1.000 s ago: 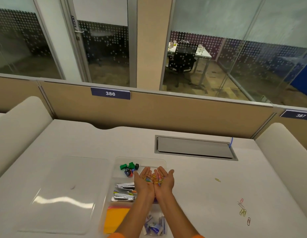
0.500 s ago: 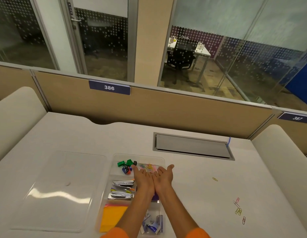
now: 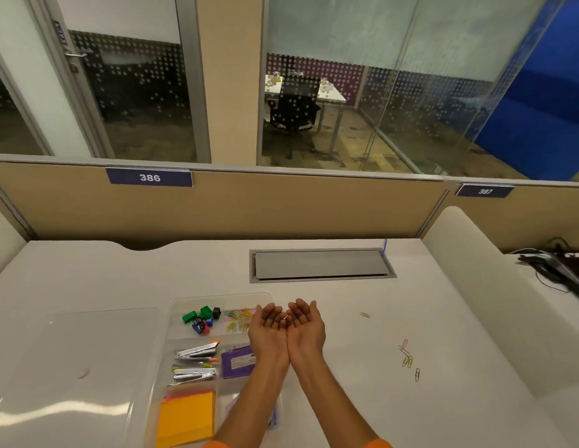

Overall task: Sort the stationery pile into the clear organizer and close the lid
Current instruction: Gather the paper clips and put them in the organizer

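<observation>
Now the left hand (image 3: 269, 331) and right hand (image 3: 306, 328) lie palm-up, side by side, empty, beside the clear organizer (image 3: 176, 347) holding paper clips (image 3: 238, 320).

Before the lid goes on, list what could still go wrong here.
1. Loose paper clips lie on the desk far right of the organizer, plus one stray clip; closing now would leave them out.
2. The clear lid lies flat and nearly invisible; it may be missed or knocked.
3. Both forearms cross the organizer's near edge, so withdrawing the left hand and right hand could nudge it.
</observation>
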A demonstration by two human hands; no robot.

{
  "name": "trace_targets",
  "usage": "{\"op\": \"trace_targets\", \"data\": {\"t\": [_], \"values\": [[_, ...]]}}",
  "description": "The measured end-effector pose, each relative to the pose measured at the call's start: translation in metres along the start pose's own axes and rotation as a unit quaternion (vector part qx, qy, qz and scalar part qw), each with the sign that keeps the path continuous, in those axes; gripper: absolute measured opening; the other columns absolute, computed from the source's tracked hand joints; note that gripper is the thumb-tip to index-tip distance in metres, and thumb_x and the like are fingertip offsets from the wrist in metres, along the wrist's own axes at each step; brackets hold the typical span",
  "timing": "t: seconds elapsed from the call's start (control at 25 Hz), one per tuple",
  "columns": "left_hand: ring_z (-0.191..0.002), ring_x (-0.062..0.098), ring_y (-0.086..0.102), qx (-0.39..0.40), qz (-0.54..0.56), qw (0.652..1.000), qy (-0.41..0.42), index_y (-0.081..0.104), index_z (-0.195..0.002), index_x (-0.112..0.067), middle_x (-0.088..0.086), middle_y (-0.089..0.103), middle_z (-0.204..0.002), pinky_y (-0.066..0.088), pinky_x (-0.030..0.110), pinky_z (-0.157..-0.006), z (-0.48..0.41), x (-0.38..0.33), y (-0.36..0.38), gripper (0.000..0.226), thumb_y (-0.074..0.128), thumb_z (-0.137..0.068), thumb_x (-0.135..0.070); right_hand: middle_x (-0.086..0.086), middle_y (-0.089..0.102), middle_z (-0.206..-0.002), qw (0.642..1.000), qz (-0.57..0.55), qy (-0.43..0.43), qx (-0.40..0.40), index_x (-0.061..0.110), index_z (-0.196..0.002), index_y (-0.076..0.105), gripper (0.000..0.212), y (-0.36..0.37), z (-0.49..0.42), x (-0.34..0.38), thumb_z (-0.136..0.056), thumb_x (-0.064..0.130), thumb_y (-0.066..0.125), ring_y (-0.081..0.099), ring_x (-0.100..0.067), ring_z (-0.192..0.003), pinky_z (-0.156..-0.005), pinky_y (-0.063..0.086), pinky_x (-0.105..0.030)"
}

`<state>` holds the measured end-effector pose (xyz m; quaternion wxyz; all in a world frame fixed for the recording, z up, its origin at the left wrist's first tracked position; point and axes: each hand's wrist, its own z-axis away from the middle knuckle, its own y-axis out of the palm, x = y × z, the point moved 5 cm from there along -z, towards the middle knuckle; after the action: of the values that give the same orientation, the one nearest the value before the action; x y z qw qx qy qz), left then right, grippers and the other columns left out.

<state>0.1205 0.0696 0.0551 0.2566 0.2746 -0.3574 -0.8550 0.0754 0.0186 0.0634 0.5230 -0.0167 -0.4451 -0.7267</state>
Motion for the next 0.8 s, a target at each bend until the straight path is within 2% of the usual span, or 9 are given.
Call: {"op": "trace_targets", "data": {"t": [0.32, 0.44, 0.52, 0.64, 0.72, 0.8], "values": [[-0.07, 0.019, 0.054, 0.034, -0.09, 0.992, -0.08, 0.062, -0.082, -0.007, 0.008, 0.06, -0.076, 0.048, 0.032, -0.076, 0.027, 0.111, 0.002, 0.024, 0.053, -0.097, -0.024, -0.01, 0.061, -0.069, 0.997, -0.055, -0.04, -0.045, 0.002, -0.082, 0.064, 0.035, -0.082, 0.012, 0.083, -0.098, 0.03, 0.051, 0.054, -0.02, -0.062, -0.061, 0.046, -0.031], [-0.075, 0.021, 0.058, 0.048, -0.168, 0.981, -0.079, 0.063, -0.086, -0.004, 0.012, 0.063, -0.082, 0.049, 0.033, -0.08, 0.033, 0.151, -0.001, 0.024, 0.051, -0.099, -0.02, -0.012, 0.062, -0.071, 0.994, -0.03, -0.077, -0.072, -0.001, -0.086, 0.064, 0.035, -0.124, 0.004, 0.112, -0.099, 0.028, 0.051, 0.058, -0.021, -0.066, -0.065, 0.047, -0.032], [-0.08, 0.025, 0.062, 0.074, -0.259, 0.961, -0.058, 0.064, -0.093, 0.0, 0.016, 0.069, -0.09, 0.05, 0.036, -0.082, 0.033, 0.174, -0.003, 0.026, 0.048, -0.1, -0.019, -0.015, 0.064, -0.074, 0.99, 0.014, -0.104, -0.09, -0.003, -0.089, 0.065, 0.036, -0.154, -0.002, 0.136, -0.099, 0.027, 0.05, 0.06, -0.022, -0.068, -0.066, 0.048, -0.032], [-0.087, 0.027, 0.071, 0.131, -0.43, 0.893, 0.002, 0.068, -0.099, 0.001, 0.011, 0.075, -0.096, 0.054, 0.038, -0.083, 0.029, 0.2, -0.002, 0.03, 0.046, -0.102, -0.019, -0.016, 0.069, -0.075, 0.969, 0.145, -0.149, -0.131, -0.002, -0.088, 0.069, 0.036, -0.202, -0.011, 0.178, -0.099, 0.027, 0.05, 0.061, -0.021, -0.065, -0.063, 0.05, -0.032], [-0.088, 0.019, 0.072, 0.156, -0.544, 0.823, 0.055, 0.072, -0.097, -0.009, 0.002, 0.076, -0.096, 0.055, 0.037, -0.086, 0.022, 0.209, 0.0, 0.024, 0.05, -0.1, -0.02, -0.012, 0.072, -0.077, 0.927, 0.28, -0.182, -0.169, 0.005, -0.086, 0.071, 0.025, -0.232, -0.014, 0.207, -0.096, 0.023, 0.056, 0.063, -0.018, -0.062, -0.059, 0.053, -0.029], [-0.086, 0.008, 0.069, 0.17, -0.65, 0.732, 0.111, 0.071, -0.097, -0.018, -0.006, 0.074, -0.096, 0.055, 0.034, -0.088, 0.007, 0.215, 0.003, 0.014, 0.058, -0.096, -0.017, -0.008, 0.07, -0.081, 0.87, 0.414, -0.192, -0.188, 0.013, -0.088, 0.068, 0.004, -0.257, -0.02, 0.23, -0.088, 0.016, 0.066, 0.066, -0.019, -0.061, -0.056, 0.054, -0.024]]}}
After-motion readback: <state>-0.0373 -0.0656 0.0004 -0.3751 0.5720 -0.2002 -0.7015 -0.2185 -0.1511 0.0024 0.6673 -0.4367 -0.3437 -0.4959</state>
